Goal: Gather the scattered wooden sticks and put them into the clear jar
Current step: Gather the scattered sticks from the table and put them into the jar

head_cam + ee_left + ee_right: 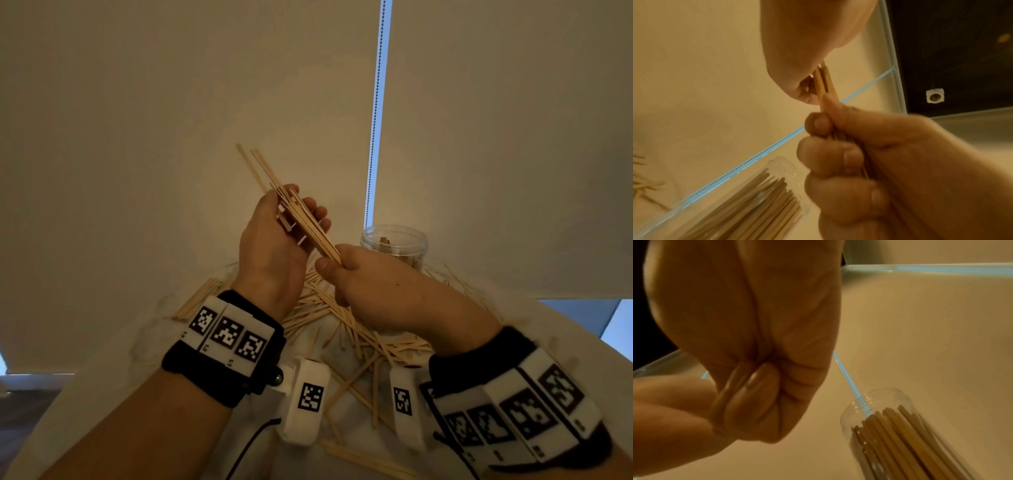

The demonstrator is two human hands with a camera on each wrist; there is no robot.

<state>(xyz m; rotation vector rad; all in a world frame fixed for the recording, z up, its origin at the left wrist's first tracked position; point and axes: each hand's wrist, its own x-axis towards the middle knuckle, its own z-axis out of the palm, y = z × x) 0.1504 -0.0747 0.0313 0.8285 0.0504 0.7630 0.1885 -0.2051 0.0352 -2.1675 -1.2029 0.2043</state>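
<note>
My left hand (287,226) is raised above the table, its fingers curled round a bundle of thin wooden sticks (260,171) that fans up to the left. My right hand (334,265) pinches the bundle's lower end. In the left wrist view, my left fingers (830,155) wrap the sticks (825,81), which run into the right hand (809,48). The clear jar (394,241) stands just behind the right hand, open-topped and partly filled with sticks (900,443). Several loose sticks (346,329) lie in a heap on the table under both hands.
The white-covered table (137,346) is small, and its edges fall away at left and right. A pale roller blind with a bead chain (375,137) hangs right behind the jar. More stray sticks (195,301) lie at the table's left side.
</note>
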